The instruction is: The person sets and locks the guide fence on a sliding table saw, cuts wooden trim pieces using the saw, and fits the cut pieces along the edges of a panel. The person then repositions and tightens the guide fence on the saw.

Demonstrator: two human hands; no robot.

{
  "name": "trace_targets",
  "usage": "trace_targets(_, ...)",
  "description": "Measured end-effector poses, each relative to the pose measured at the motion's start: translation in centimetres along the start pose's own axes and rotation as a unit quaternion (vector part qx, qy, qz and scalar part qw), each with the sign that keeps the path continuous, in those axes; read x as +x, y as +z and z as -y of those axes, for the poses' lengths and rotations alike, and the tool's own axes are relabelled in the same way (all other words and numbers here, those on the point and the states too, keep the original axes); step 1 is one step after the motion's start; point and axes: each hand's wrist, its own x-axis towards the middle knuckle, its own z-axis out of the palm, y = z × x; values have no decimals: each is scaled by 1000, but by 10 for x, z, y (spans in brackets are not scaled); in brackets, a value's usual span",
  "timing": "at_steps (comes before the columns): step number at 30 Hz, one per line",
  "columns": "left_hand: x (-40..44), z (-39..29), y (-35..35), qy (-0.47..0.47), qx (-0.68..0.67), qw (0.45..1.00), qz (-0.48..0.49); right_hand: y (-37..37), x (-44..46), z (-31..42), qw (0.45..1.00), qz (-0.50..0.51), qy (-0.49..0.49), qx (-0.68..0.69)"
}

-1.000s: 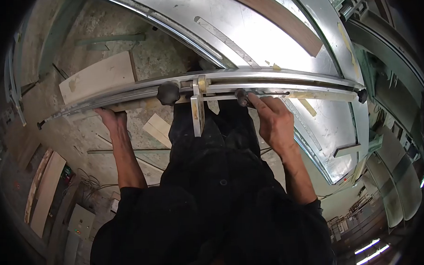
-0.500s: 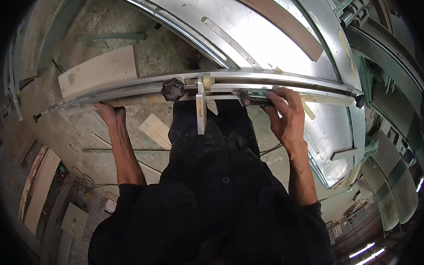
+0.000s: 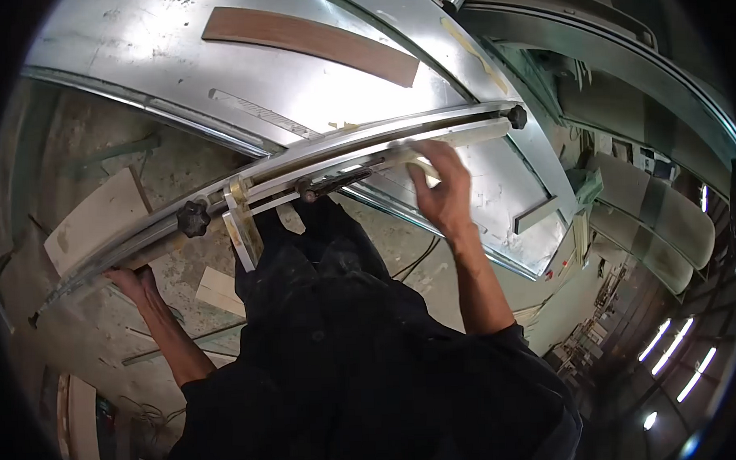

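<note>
A long metal fence rail [image 3: 365,135] runs across in front of me, with a pale wooden bar [image 3: 470,134] along its near side. At the bar's left part is my left hand [image 3: 131,280], closed on it, its fingertips partly hidden. My right hand [image 3: 443,183] is over the bar's right half, thumb and fingers apart, fingertips blurred; whether they touch the bar I cannot tell. Left of that hand lies a dark clamp lever [image 3: 334,183]. Further left on the rail are a metal flip stop [image 3: 240,226] and a black star knob [image 3: 193,218].
The shiny metal machine table [image 3: 159,55] spreads beyond the rail, with a brown curved-looking board [image 3: 313,44] on it. A pale panel [image 3: 96,219] stands at the left. Offcuts [image 3: 218,286] and cables lie on the floor. A black end cap [image 3: 517,117] closes the rail's right end.
My view has turned, so rail and table appear tilted and shifted left. My right hand has come off the clamp lever and moved right along the bar. My left hand stays at the bar.
</note>
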Motion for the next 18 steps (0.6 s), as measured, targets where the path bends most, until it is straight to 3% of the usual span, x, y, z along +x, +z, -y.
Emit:
trace_targets(2, 34, 20, -46, 119, 190, 968, 116, -4, -3, -29, 1000, -22, 10, -17)
trace_targets(3, 46, 33, -71, 220, 349, 906, 97, -5, 1, -31, 1000, -14, -2, -14)
trace_targets(4, 62, 35, -86, 302, 498, 809, 75, -6, 8, -22, 999, -9, -2, -36)
trace_targets(5, 46, 19, -63, 161, 259, 951, 49, -2, 11, -19, 999, 5, 37, -10)
trace_targets(6, 19, 10, -29, 8, -14, 1000, 27, 0, 16, -17, 1000, 17, 22, -9)
trace_targets(8, 9, 6, -16, 8, -21, 999, 26, 4, 18, -16, 996, 35, 22, -73)
trace_targets(18, 1, 3, -10, -3, -24, 999, 26, 13, 13, -12, 998, 26, 45, -23)
